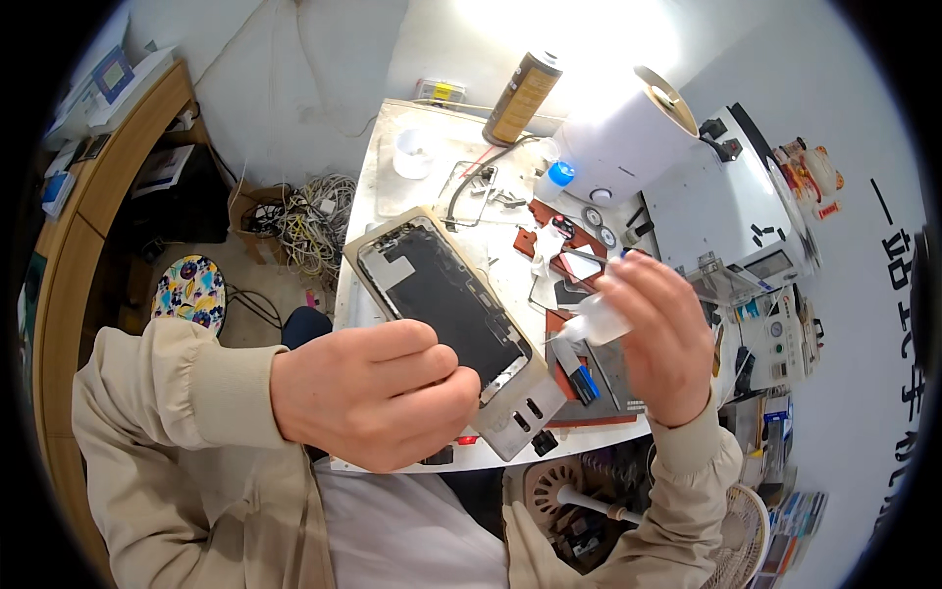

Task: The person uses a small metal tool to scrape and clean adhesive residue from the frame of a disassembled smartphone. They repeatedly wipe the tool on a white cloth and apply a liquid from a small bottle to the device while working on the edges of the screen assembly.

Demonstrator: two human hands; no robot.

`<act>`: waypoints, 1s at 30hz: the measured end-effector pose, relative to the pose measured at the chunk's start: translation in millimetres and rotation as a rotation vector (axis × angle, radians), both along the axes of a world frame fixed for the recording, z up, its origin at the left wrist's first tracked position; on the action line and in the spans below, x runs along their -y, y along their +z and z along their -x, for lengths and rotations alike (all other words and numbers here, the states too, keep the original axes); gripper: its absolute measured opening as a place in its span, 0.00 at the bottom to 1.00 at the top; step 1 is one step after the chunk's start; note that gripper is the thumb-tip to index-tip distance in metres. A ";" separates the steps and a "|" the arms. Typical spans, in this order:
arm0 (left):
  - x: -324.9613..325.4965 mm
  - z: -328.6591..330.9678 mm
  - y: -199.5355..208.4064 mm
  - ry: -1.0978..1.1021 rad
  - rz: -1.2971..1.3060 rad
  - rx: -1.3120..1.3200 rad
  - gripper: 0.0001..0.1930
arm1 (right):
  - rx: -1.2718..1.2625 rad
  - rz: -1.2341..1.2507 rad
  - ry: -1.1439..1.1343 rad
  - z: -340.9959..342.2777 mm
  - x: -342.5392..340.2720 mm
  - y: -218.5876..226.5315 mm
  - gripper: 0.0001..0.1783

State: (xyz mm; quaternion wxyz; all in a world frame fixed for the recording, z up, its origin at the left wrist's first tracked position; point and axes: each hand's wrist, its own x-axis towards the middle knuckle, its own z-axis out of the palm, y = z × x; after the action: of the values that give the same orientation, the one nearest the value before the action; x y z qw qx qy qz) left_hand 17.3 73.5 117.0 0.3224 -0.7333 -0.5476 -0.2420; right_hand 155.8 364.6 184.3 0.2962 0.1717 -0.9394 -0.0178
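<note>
An opened phone part point(442, 290) with a dark inner face and a pale patch lies on a long beige metal block point(510, 424) with slots in its near end. My left hand point(378, 393) is closed over the near left edge of the phone part. Its curled fingertips face away from view, so what they hold, if anything, is hidden. To the right, my right hand point(662, 334) grips a small white squeeze bottle point(597, 322). The bottle is tilted, with its thin tip pointing left toward the block's right edge.
A blue-capped bottle point(559, 175), a brown spray can point(520, 98) and a white cylindrical machine point(628, 142) stand at the back of the white table point(388, 187). Blue-and-grey tools point(581, 378) lie beside the block. Tangled cables point(309, 221) heap up on the left.
</note>
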 end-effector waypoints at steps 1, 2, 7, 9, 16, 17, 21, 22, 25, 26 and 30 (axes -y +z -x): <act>-0.8 0.6 0.1 -0.003 0.018 -0.002 0.05 | -0.001 0.132 -0.050 -4.9 -10.0 -8.0 0.27; 0.4 0.3 2.8 0.003 0.031 -0.007 0.05 | 0.007 0.261 -0.095 -10.6 -23.0 -14.6 0.27; -0.2 -1.2 9.0 0.012 0.068 -0.059 0.09 | 0.061 1.062 -0.360 -28.6 -131.0 -118.5 0.22; 2.4 -2.2 11.9 0.029 0.103 -0.056 0.10 | 0.045 0.953 -0.589 -20.9 -162.6 -152.1 0.26; -4.1 -3.3 15.0 0.009 0.103 0.055 0.08 | 0.082 0.783 -0.877 -17.6 -206.0 -197.1 0.30; -3.2 -2.3 16.7 0.001 0.136 0.064 0.09 | 0.012 0.746 -0.887 -23.9 -206.4 -199.6 0.28; -1.3 -0.4 20.4 -0.006 0.190 0.129 0.11 | 0.015 0.683 -0.780 -45.7 -142.2 -168.6 0.20; -1.6 -0.7 21.3 -0.010 0.195 0.136 0.12 | 0.122 0.674 -0.705 -53.4 -113.9 -152.9 0.19; -3.7 -0.4 26.9 -0.025 0.206 0.120 0.13 | 0.305 0.542 -0.655 -63.2 -57.7 -144.7 0.16; -4.1 -0.8 27.5 -0.023 0.204 0.101 0.13 | 0.247 0.439 -0.650 -60.4 -49.7 -147.6 0.14; -1.6 -6.8 30.5 0.013 0.203 0.035 0.13 | 0.190 0.319 -0.622 -54.4 -59.9 -163.3 0.14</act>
State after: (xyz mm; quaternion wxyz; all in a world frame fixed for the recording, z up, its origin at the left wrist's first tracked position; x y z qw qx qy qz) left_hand 24.1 75.1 147.5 0.2384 -0.7541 -0.5798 -0.1959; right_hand 210.2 424.5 21.0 0.2111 -0.1701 -0.9609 0.0559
